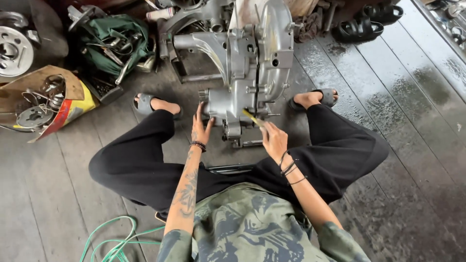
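Observation:
A large grey metal engine casing (252, 63) stands on the wooden floor between my feet. My left hand (200, 128) rests flat against its lower left end, fingers up along the metal. My right hand (273, 138) grips a small tool with a yellow handle (252, 117), its tip pointed at the casing's lower edge. Both wrists wear dark bracelets. I squat with black trousers and grey sandals either side of the casing.
A torn cardboard box (46, 99) with metal parts lies at the left, beside a green cloth bag of tools (116, 43) and a metal wheel hub (14, 51). Green hose (116, 242) coils at bottom left. Black sandals (361, 26) sit far right on wet planks.

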